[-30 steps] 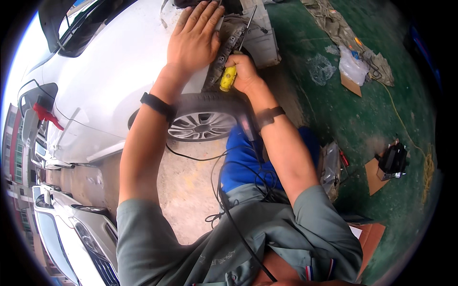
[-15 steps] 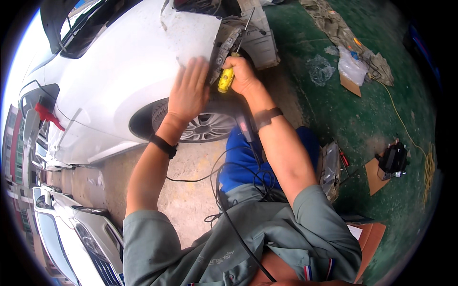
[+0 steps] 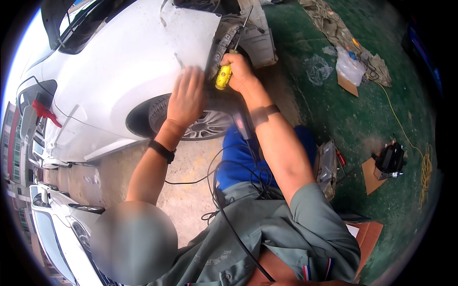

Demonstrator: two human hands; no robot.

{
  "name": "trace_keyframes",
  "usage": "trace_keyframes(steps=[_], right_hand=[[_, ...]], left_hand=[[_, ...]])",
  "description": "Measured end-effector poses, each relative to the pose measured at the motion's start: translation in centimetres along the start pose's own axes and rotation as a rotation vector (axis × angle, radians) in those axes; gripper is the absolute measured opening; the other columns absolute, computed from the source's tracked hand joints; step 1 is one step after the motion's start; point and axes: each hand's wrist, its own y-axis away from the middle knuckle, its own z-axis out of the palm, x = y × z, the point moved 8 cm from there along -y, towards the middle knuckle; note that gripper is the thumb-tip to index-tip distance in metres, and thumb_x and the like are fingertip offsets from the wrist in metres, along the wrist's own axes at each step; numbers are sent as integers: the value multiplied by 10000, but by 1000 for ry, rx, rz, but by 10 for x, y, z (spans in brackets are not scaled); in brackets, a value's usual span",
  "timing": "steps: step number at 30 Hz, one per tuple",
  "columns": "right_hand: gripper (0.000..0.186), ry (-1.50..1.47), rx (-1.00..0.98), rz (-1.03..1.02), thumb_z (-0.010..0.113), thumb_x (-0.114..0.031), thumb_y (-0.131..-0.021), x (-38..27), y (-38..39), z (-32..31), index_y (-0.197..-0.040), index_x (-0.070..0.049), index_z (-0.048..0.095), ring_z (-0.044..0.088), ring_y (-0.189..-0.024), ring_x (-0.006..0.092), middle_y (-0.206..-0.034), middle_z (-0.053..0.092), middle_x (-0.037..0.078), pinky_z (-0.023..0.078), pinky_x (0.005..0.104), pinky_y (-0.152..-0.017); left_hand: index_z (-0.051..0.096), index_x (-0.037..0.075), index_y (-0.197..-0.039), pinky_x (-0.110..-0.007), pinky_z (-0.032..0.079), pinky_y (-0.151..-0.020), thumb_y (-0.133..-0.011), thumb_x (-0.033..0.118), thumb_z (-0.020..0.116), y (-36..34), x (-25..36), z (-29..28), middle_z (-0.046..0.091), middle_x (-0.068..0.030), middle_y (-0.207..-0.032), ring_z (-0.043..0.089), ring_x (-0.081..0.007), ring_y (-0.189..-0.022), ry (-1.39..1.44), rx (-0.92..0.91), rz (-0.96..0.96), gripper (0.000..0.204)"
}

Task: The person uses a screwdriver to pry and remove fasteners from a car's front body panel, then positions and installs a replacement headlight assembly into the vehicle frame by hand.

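Note:
A white car's front fender [image 3: 124,52] fills the upper left, with its wheel [image 3: 207,126] below. My left hand [image 3: 186,95] rests on the fender just above the wheel arch, fingers stretched out and holding nothing. To its right, my right hand [image 3: 238,71] grips the yellow handle of a screwdriver [image 3: 223,76], whose long metal shaft points up alongside a grey bracket [image 3: 226,40] at the fender's exposed edge. The tip's contact with anything is too small to make out.
Black cables [image 3: 186,182] loop across my blue-trousered legs. On the green floor [image 3: 343,114] lie plastic bags [image 3: 348,66], a bundled cloth [image 3: 324,19], cardboard, a black part [image 3: 389,159] and yellow cord [image 3: 424,178]. A red object [image 3: 45,112] hangs by the mirror. White cars [image 3: 52,229] stand at left.
My left hand has moved down the fender from the upper edge to just above the wheel arch. My right hand, holding the screwdriver, has shifted only slightly.

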Motion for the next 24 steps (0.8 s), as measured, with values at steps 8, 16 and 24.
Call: trace_keyframes(steps=[8,16,24], right_hand=[[74,-50,-41,4,564,-6,-722,0,2,-2,-761,-66,581,579,-685,188,-744,583,32,495,319,-670],[109,-71,-58,12,546,-7,-716,4,0,-3,-801,-54,595,598,-705,206,-769,602,43,518,331,-700],[123,-101,-84,26,556,-29,-685,4,1,3,-792,-63,605,586,-702,201,-766,593,33,507,328,-691]], left_hand=[[377,-24,-1490,-441,283,-1194,-872,204,605,9,2,-20,361,-190,-1553,332,-321,-1457,29,-118,-3,697],[387,125,-1517,-413,275,-1206,-859,152,603,-1,-18,-43,374,-50,-1571,353,-225,-1450,26,-99,9,693],[352,196,-1544,-411,221,-1234,-907,217,579,-47,-60,-71,343,-7,-1596,305,-196,-1477,-12,9,-70,677]])
